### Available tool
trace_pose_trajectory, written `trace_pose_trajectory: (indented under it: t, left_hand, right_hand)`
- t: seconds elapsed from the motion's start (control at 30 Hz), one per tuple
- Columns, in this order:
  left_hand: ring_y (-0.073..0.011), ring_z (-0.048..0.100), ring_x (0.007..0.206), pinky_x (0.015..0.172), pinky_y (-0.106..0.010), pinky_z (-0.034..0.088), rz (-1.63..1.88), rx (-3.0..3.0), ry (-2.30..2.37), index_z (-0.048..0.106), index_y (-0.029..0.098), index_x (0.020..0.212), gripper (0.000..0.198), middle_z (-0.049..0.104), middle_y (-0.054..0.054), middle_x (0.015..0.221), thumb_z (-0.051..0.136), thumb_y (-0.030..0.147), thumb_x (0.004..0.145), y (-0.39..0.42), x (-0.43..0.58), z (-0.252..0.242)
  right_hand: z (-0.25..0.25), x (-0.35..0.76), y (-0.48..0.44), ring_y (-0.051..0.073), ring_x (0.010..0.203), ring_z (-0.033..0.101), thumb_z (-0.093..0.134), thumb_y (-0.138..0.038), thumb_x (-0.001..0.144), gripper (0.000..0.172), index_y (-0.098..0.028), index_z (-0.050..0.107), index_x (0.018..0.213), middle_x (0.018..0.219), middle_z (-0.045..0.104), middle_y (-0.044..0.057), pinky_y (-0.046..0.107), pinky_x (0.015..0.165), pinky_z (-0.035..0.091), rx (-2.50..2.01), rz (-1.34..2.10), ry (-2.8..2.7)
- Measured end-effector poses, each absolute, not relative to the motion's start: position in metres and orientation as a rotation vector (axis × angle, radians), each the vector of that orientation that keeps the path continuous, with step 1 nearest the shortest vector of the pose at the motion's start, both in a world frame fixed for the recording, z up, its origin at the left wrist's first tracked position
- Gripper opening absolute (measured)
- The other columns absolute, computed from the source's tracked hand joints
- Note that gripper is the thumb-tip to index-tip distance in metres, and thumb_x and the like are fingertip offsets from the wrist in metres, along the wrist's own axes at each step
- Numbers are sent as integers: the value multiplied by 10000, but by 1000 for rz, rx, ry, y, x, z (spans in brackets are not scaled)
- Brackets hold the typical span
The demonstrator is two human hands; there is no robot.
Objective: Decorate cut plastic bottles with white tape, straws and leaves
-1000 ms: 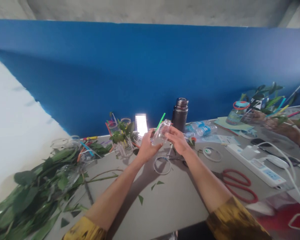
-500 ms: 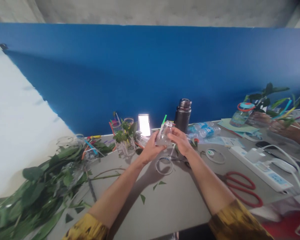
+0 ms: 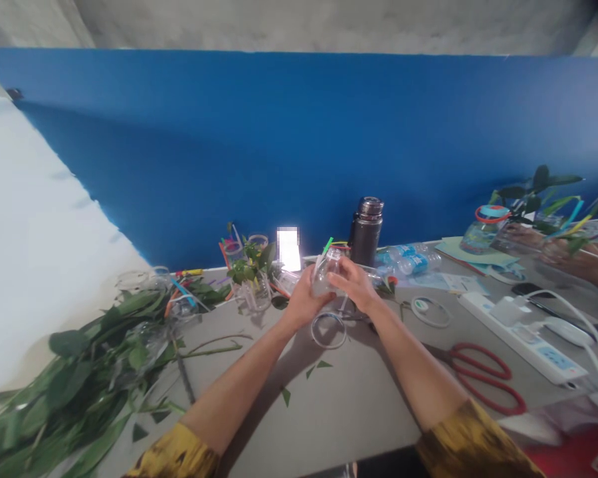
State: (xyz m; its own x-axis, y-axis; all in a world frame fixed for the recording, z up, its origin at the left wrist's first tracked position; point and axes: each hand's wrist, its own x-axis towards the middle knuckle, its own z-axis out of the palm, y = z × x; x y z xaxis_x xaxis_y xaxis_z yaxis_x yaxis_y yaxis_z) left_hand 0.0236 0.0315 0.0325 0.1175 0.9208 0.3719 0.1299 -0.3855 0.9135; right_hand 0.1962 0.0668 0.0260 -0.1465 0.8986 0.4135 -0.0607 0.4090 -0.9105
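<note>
Between my two hands is a clear plastic bottle piece (image 3: 323, 279), its narrow neck pointing up. My left hand (image 3: 303, 300) is wrapped round its left side and base. From the right, my right hand (image 3: 355, 284) grips its upper side with thumb and fingers. A green straw (image 3: 327, 245) shows just behind the neck. Below the hands a clear plastic ring (image 3: 328, 330) lies on the grey table (image 3: 349, 405), near a few cut leaf scraps (image 3: 285, 396). Part of a dark pair of scissors is hidden behind my right wrist.
Leafy branches (image 3: 70, 392) cover the left side. Cut cups with leaves (image 3: 252, 272), a lit phone (image 3: 289, 249) and a black thermos (image 3: 367, 232) stand at the back. Red-handled scissors (image 3: 483, 372) and a power strip (image 3: 523, 342) lie right. Another person's hands (image 3: 558, 251) work far right.
The bottle piece has come slightly lower and tilted a little in my hands, and my right fingers have shifted down along it. Both hands still hold it.
</note>
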Motion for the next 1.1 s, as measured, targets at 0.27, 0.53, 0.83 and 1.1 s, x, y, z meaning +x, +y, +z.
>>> trace_pose_trajectory:
  t: [0.27, 0.53, 0.83, 1.1]
  left_hand:
    - [-302, 678, 1074, 1022, -488, 499, 1273, 1595, 1177, 620, 188, 1183, 606, 719, -87, 1143, 897, 224, 645, 33, 21, 26]
    - [-311, 679, 1110, 1044, -491, 499, 1247, 1661, 1161, 629, 197, 1215, 631, 723, -88, 1178, 893, 209, 642, 34, 19, 25]
    - [-379, 540, 1424, 1099, -500, 519, 1175, 1693, 1331, 332, 242, 1651, 1190, 511, -213, 1607, 958, 416, 654, 32, -3, 51]
    - [-289, 677, 1246, 1132, -463, 522, 707, 2457, 1317, 721, 215, 1201, 333, 734, -106, 1292, 588, 158, 901, -9, -24, 1]
  right_hand:
    - [26, 198, 67, 318, 1156, 688, 769, -582, 879, 468, -283, 760, 1238, 1284, 733, 116, 472, 958, 584, -817, 754, -1383]
    - [38, 193, 64, 289, 1005, 693, 709, -524, 917, 309, -268, 801, 1065, 1197, 770, 107, 433, 860, 588, -806, 587, -1484]
    - [72, 206, 71, 221, 835, 693, 665, -394, 931, 188, -229, 751, 907, 964, 764, 61, 361, 831, 576, -835, 356, -1623]
    - [81, 212, 69, 197, 839, 686, 648, -321, 919, 148, -211, 746, 907, 924, 750, 49, 305, 783, 542, -924, 309, -1674]
